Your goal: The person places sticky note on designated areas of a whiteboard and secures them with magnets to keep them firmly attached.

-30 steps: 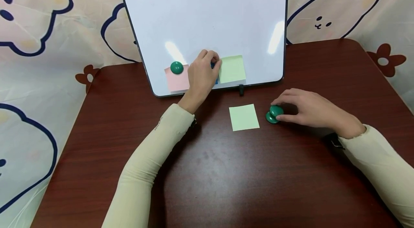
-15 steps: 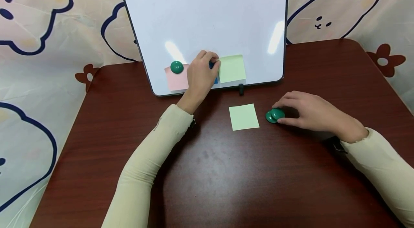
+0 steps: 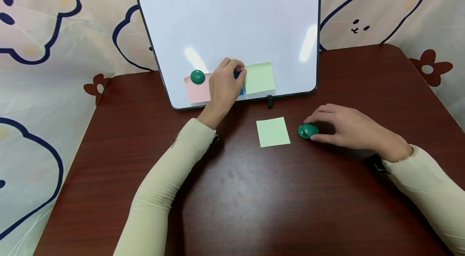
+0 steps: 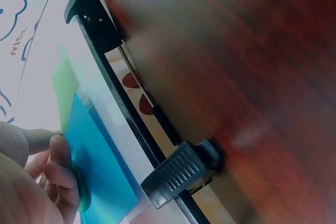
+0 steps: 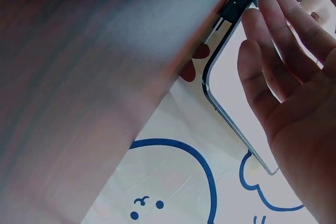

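My left hand (image 3: 226, 86) is at the lower part of the whiteboard (image 3: 232, 22), its curled fingers gripping a round green magnet (image 4: 82, 188) against a blue sticky note (image 4: 102, 166). Most of that magnet is hidden by the fingers. A pale green sticky note (image 3: 259, 78) adjoins it on the board. To the left, a green magnet sits on a pink sticky note (image 3: 197, 92). Over the table, my right hand (image 3: 345, 124) pinches a round green magnet (image 3: 311, 130) between thumb and fingertips. Another green magnet (image 3: 301, 131) lies beside it, partly covered.
A light green square note (image 3: 273, 132) lies on the dark wooden table (image 3: 236, 199), left of the right hand. Black clips (image 4: 178, 171) support the whiteboard's lower edge. A patterned cloth (image 3: 367, 9) hangs behind.
The magnet in my right hand has shifted slightly down and to the right against the one beside it, the hand moving along. My left hand stays in place on the board.
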